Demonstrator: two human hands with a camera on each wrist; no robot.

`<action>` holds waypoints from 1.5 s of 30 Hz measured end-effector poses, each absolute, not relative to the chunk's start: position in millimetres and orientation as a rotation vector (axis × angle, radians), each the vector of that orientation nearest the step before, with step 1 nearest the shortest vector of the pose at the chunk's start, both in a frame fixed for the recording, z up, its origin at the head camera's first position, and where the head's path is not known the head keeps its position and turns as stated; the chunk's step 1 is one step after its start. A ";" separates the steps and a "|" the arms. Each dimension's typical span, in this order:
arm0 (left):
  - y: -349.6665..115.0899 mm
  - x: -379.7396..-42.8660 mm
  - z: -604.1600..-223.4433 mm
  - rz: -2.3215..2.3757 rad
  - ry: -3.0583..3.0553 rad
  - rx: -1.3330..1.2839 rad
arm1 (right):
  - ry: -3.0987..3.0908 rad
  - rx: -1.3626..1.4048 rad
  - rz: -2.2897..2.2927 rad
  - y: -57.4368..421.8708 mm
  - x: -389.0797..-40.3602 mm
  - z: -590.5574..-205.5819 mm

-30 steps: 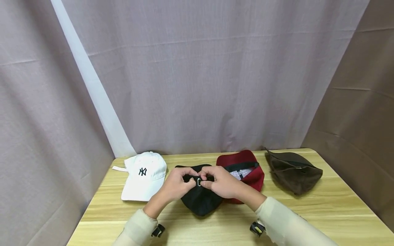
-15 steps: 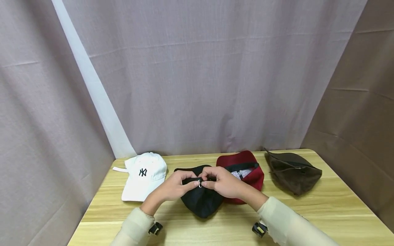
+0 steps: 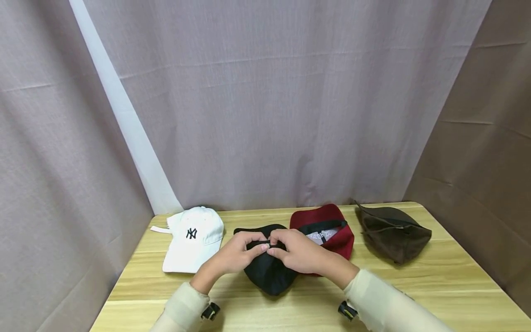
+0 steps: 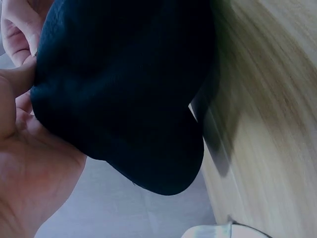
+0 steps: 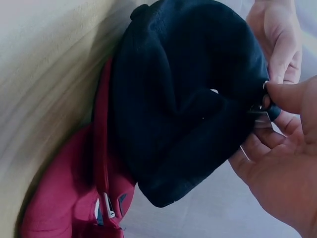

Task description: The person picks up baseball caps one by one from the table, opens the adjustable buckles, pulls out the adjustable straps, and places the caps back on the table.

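A black cap (image 3: 271,274) is at the middle of the table, its crown toward the person and its brim toward the curtain. My left hand (image 3: 234,253) pinches the cap's rear edge between thumb and fingers. Close beside it, my right hand (image 3: 300,251) pinches the same edge, thumb tips nearly meeting. In the right wrist view, a small metal buckle (image 5: 258,108) shows at the strap by the right fingertips. The fingers cover most of the strap. In the left wrist view, the black cap (image 4: 124,89) hides much of the far side.
A white cap (image 3: 195,240) with a dark emblem lies at left. A red cap (image 3: 344,240), opening upward, lies right behind my right hand, close against the black cap. Farther right is a brown cap (image 3: 398,240). A grey curtain (image 3: 265,115) borders the wooden table (image 3: 448,286).
Both hands stay on the black cap's rear edge. The metal buckle, visible between the thumbs earlier, is now covered by the fingers in the head view. The other caps stay put.
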State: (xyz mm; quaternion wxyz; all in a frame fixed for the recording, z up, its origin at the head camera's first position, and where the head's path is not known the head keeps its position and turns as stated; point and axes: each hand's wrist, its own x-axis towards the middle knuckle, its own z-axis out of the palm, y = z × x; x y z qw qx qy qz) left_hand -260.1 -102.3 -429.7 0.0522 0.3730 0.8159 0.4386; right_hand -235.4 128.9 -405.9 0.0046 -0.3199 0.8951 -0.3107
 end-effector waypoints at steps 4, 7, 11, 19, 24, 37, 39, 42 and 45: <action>-102.3 -259.3 -428.9 1.334 2.462 1.151 | 2.777 -1.032 -0.992 129.3 -234.3 -406.6; -102.7 -259.8 -428.8 1.322 2.453 1.167 | 2.768 -1.023 -1.027 130.0 -234.2 -407.0; -103.9 -260.9 -430.0 1.318 2.450 1.200 | 2.751 -0.989 -1.065 130.6 -233.7 -407.4; -105.6 -261.2 -430.9 1.345 2.409 1.216 | 2.659 -1.005 -1.131 134.8 -234.0 -408.0; -107.7 -262.5 -430.9 1.373 2.383 1.202 | 2.550 -1.054 -1.181 139.6 -239.3 -408.5; -109.8 -264.3 -435.4 1.393 2.438 1.161 | 2.644 -1.056 -1.115 134.5 -238.2 -410.7; -109.3 -264.2 -436.1 1.399 2.457 1.157 | 2.745 -1.079 -1.054 131.5 -235.4 -412.6; -106.8 -263.4 -435.9 1.395 2.480 1.166 | 2.890 -1.103 -0.955 127.1 -232.0 -415.4; -104.1 -262.9 -435.6 1.388 2.489 1.170 | 2.974 -1.072 -0.897 124.2 -230.4 -417.2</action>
